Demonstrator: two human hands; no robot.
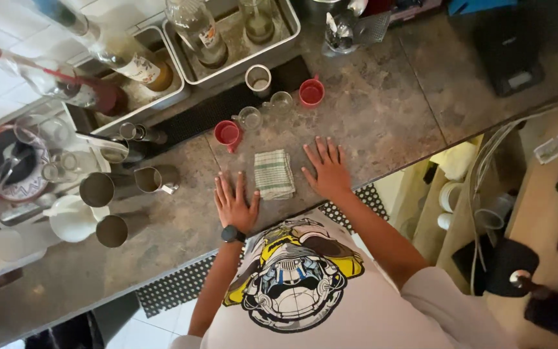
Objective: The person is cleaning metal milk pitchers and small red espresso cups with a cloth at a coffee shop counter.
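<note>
Resting flat on the surface [382, 110], the left hand [235, 203] and right hand [326, 169] flank a folded checked cloth [274, 173] (grip spread wide, holding nothing), cloth untouched.

A bar or café workstation: a stone-patterned surface [382, 110] carries metal jiggers [156, 179], syrup bottles [130, 61] in steel trays [279, 39], red cups [311, 92] and black rubber bar mats [208, 113].

White short-sleeved T-shirt [356, 304], yellow-and-grey helmet graphic on front; black wristwatch [232, 234] on left wrist.
</note>
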